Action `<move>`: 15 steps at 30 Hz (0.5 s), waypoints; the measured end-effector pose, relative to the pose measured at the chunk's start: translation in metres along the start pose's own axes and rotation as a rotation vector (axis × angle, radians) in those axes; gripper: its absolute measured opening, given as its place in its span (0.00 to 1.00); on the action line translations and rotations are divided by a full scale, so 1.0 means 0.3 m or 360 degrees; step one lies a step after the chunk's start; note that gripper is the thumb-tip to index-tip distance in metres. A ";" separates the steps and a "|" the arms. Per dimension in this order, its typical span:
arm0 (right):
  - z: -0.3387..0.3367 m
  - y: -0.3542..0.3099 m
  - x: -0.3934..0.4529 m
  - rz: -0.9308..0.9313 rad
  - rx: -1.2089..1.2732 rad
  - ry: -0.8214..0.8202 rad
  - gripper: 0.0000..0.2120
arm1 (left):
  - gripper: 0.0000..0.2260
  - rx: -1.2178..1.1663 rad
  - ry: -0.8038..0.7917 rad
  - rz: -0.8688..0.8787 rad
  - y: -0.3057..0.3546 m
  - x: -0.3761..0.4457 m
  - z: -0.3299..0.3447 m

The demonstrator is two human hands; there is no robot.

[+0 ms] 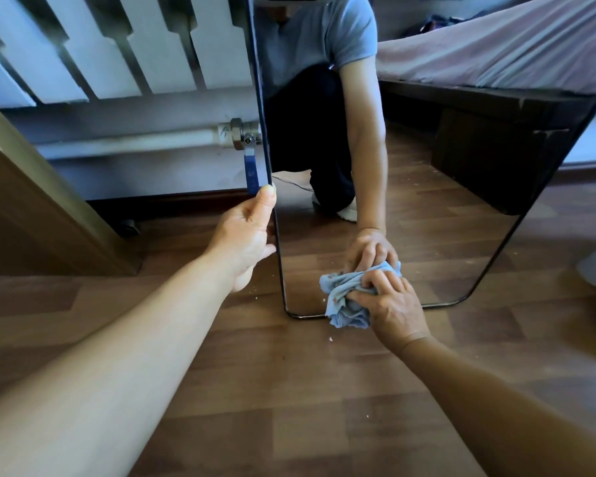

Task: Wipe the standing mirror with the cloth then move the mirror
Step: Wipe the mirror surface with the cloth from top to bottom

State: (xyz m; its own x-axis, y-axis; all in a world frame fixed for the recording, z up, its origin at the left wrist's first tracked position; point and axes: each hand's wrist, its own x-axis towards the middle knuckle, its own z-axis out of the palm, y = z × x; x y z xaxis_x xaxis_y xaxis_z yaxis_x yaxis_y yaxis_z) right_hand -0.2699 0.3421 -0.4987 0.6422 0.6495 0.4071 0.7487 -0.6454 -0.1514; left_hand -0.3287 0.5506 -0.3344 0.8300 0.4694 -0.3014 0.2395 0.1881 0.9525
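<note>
Clearly fragile, the tall black-framed standing mirror (410,166) needs edge grips: left hand (245,235) clasps its frame, right hand (389,304) bunches the soft blue cloth (344,297).

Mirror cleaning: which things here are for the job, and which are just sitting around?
For the job:
mirror, standing on the floor
blue cloth, pressed low on the glass
right hand, bunching the cloth
left hand, holding the mirror's edge

Just sitting around:
radiator
pipe valve
crumbs on the floor
</note>
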 end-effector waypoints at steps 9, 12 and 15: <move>-0.148 0.150 -0.076 0.0781 -0.0135 -0.0219 0.20 | 0.27 0.0280 0.0147 0.0063 -0.013 -0.013 0.032; -0.198 0.185 -0.109 0.1268 -0.0317 -0.0399 0.13 | 0.26 0.0348 0.0214 0.0077 -0.006 -0.025 0.040; -0.225 0.208 -0.136 0.1555 -0.0279 -0.0406 0.15 | 0.21 0.0452 0.0259 0.0117 -0.008 -0.021 0.044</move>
State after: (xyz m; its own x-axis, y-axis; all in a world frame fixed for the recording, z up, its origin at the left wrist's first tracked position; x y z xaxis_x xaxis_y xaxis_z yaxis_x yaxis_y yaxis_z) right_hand -0.2606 0.2482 -0.4640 0.9899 -0.1386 -0.0303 -0.1417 -0.9748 -0.1724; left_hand -0.3280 0.5359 -0.3343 0.7644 0.6086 -0.2128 0.3318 -0.0883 0.9392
